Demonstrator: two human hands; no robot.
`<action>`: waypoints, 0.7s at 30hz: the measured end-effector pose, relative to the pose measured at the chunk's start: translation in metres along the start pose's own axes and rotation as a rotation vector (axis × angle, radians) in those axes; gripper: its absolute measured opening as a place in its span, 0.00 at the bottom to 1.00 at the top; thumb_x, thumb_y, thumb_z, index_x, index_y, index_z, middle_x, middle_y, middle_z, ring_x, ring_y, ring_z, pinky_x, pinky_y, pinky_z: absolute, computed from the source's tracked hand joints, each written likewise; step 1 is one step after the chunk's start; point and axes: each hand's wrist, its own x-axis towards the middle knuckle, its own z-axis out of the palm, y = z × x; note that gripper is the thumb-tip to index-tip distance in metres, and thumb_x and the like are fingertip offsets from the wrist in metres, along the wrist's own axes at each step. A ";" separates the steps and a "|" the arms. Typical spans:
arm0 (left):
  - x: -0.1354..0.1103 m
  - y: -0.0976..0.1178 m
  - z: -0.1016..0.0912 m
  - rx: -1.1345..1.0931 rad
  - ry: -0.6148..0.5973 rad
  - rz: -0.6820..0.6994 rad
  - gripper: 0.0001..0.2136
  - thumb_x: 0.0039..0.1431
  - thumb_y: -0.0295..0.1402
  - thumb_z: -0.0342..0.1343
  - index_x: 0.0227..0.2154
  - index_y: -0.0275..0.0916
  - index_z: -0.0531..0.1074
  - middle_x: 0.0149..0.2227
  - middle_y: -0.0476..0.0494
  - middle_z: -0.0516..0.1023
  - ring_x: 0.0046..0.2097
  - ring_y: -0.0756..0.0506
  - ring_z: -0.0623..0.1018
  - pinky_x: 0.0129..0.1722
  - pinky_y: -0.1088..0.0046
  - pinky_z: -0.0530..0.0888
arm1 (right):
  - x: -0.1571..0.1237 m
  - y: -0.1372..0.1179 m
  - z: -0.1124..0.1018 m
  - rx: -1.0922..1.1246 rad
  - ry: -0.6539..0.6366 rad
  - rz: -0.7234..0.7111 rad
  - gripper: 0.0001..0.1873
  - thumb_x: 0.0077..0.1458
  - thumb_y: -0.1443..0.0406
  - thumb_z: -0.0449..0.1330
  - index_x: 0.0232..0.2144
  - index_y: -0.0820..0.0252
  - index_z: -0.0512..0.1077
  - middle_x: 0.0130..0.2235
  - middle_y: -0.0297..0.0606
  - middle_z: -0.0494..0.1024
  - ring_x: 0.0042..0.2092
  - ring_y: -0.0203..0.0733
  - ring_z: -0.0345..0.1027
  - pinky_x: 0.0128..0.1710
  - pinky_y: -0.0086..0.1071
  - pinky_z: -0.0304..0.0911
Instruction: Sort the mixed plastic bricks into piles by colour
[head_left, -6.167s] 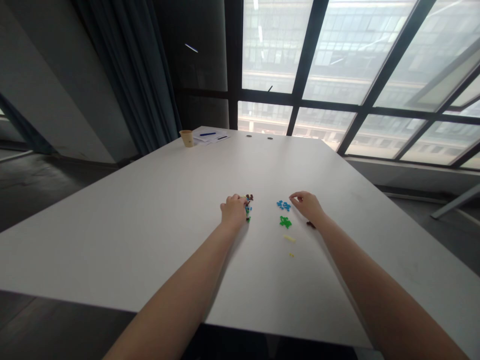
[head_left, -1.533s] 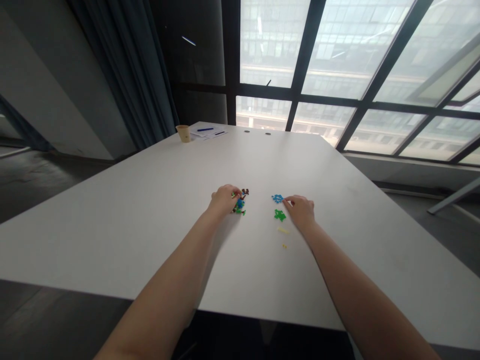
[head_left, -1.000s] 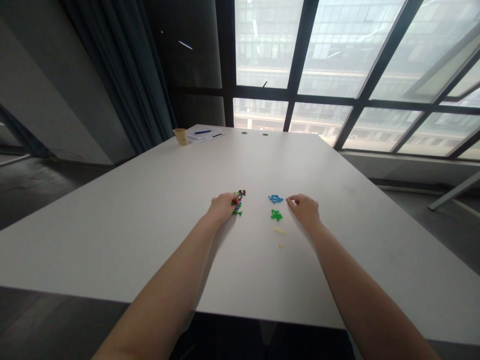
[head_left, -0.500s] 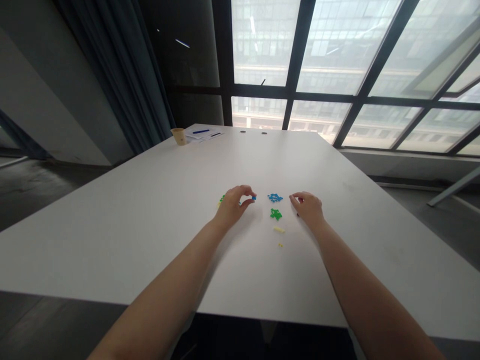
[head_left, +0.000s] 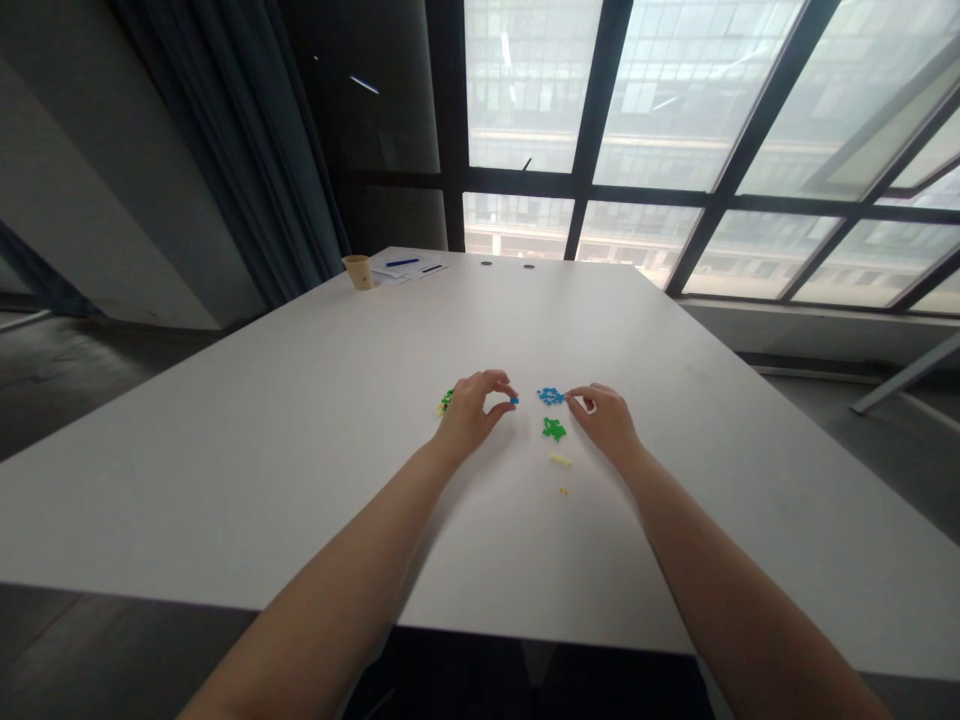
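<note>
View: head camera, looking forward and down over a white desk [head_left: 225, 480];
Left hand [head_left: 469, 415]: raised just above the desk; its fingers were pinched narrow on a tiny blue plastic brick [head_left: 514, 400];
Right hand [head_left: 606, 420]: its fingers [head_left: 583, 391] curved narrowly at the edge of a blue brick pile [head_left: 551, 396], touching or just beside it; whether they held anything I cannot tell;
Nearby: a green brick cluster [head_left: 554, 429] below the blue pile; a pale yellow brick [head_left: 560, 460] and yellow bits [head_left: 562, 491] further down; green and yellow bricks [head_left: 446, 401] just beyond the left hand;
Far end: a paper cup [head_left: 358, 272], papers [head_left: 397, 270] and a blue pen [head_left: 402, 262] on the desk;
Behind: a large gridded window [head_left: 652, 100];
</note>
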 end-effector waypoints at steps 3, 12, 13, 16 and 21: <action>-0.001 0.002 0.003 -0.118 -0.078 -0.049 0.14 0.49 0.33 0.56 0.39 0.43 0.61 0.35 0.51 0.78 0.39 0.49 0.73 0.43 0.70 0.66 | -0.004 -0.020 -0.005 0.150 -0.098 -0.308 0.13 0.54 0.61 0.52 0.40 0.54 0.72 0.29 0.35 0.70 0.34 0.37 0.62 0.39 0.31 0.56; -0.002 -0.008 0.014 -0.376 -0.284 -0.114 0.12 0.50 0.30 0.55 0.38 0.41 0.63 0.33 0.49 0.77 0.37 0.50 0.75 0.38 0.73 0.66 | -0.014 -0.041 0.004 0.143 -0.227 -0.534 0.11 0.55 0.63 0.53 0.40 0.52 0.72 0.33 0.37 0.72 0.37 0.39 0.63 0.39 0.34 0.58; -0.002 -0.009 0.015 -0.397 -0.294 -0.118 0.12 0.49 0.30 0.55 0.38 0.41 0.63 0.33 0.48 0.77 0.36 0.50 0.75 0.37 0.73 0.67 | -0.014 -0.041 0.005 0.141 -0.222 -0.531 0.11 0.55 0.63 0.53 0.40 0.52 0.72 0.33 0.37 0.73 0.37 0.39 0.63 0.39 0.34 0.58; -0.002 -0.012 0.017 -0.441 -0.297 -0.147 0.14 0.50 0.29 0.54 0.40 0.40 0.62 0.35 0.46 0.77 0.36 0.50 0.75 0.36 0.74 0.68 | -0.011 -0.040 0.005 0.101 -0.226 -0.518 0.10 0.54 0.62 0.54 0.38 0.54 0.73 0.33 0.38 0.73 0.37 0.40 0.64 0.38 0.34 0.58; -0.001 -0.022 0.018 -0.250 -0.135 -0.193 0.16 0.49 0.25 0.52 0.43 0.42 0.62 0.41 0.46 0.74 0.39 0.50 0.73 0.40 0.71 0.69 | 0.020 -0.012 -0.001 0.011 -0.162 -0.318 0.08 0.51 0.61 0.57 0.32 0.55 0.75 0.31 0.37 0.72 0.35 0.38 0.64 0.38 0.32 0.58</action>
